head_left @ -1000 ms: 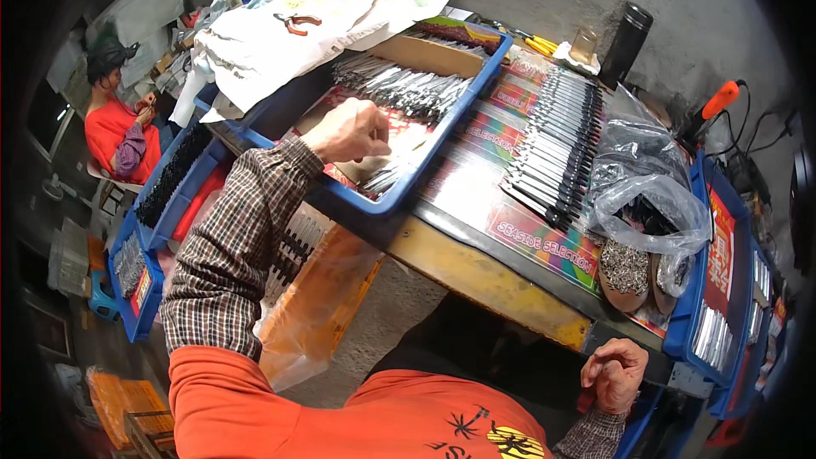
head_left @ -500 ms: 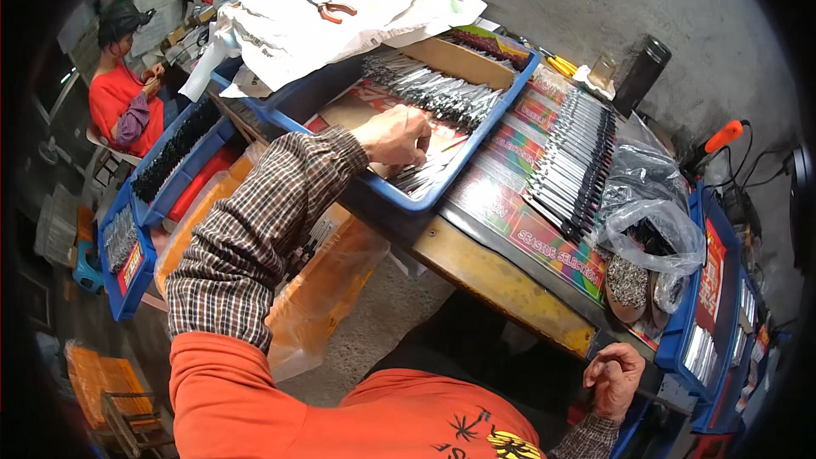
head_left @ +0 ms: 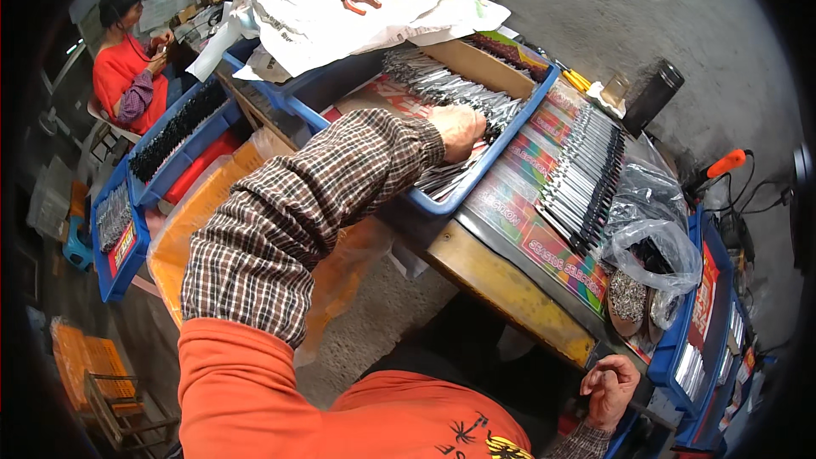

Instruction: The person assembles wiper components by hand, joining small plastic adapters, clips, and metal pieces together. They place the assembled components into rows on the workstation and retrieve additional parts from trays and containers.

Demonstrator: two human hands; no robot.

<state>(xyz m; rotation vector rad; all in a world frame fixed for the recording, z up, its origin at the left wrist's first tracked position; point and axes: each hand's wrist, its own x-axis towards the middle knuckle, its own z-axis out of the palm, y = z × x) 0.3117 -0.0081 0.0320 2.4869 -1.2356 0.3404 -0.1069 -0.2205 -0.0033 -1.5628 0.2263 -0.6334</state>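
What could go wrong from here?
The left hand is down in the blue tray; its checked cuff might snag or scatter the slim pieces. The red-handled pliers lie loose on the rumpled white sheet and could slide if it shifts.

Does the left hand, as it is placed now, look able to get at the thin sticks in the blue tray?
Probably yes: the left hand is over the blue tray, close to the thin sticks, and nothing seems to cover them there; the white sheet lies farther back.
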